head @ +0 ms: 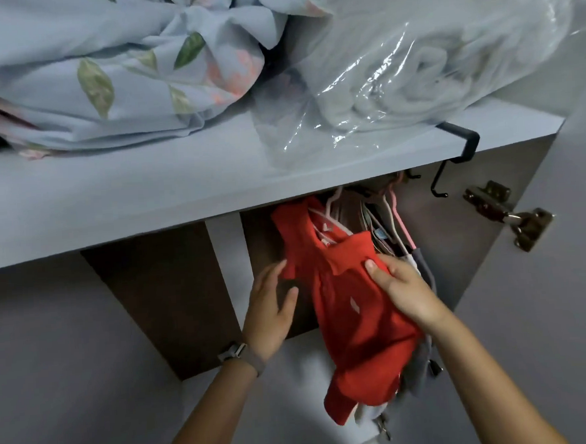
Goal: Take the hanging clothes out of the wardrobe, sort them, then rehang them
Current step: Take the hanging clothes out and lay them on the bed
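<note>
Under the shelf (146,200), right hand (403,289) is gripping the red shirt (352,314) hanging there, left hand (271,310) is resting open against its sleeve.

A red garment (355,314) hangs at the front of the row under the wardrobe's shelf, its collar open toward the camera and its body falling down and slightly right, a small pale mark on its front. Behind it, packed close, hang more clothes (421,269) in grey and pale tones on pink and white hangers (399,215), whose hooks disappear under the shelf edge.
</note>
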A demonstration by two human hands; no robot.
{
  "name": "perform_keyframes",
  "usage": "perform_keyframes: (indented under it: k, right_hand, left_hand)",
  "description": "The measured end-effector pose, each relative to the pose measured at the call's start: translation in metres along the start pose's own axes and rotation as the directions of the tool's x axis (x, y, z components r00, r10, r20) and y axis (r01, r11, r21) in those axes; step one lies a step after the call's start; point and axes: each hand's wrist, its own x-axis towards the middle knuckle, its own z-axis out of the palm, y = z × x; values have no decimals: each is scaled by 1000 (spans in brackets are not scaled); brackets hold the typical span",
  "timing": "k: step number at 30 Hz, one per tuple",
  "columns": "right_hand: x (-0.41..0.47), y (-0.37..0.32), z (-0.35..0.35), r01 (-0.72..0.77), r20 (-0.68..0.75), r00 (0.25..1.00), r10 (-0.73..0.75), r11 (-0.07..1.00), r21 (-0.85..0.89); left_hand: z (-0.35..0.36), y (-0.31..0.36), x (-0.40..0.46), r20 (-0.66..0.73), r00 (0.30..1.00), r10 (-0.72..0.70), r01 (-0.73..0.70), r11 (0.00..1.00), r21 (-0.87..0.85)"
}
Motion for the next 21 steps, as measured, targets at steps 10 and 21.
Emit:
perform_keyframes:
  k: [10, 21]
  right_hand:
    - [-11, -20, -37, -39, 409, 911, 54, 998, -45]
    - [84, 42, -47, -324, -255, 946, 202, 654, -684]
  left_hand:
    - [-15, 9, 37, -70, 981, 181, -141, 912, 385]
    - [-40, -12, 17, 37, 999, 38, -47, 954, 297]
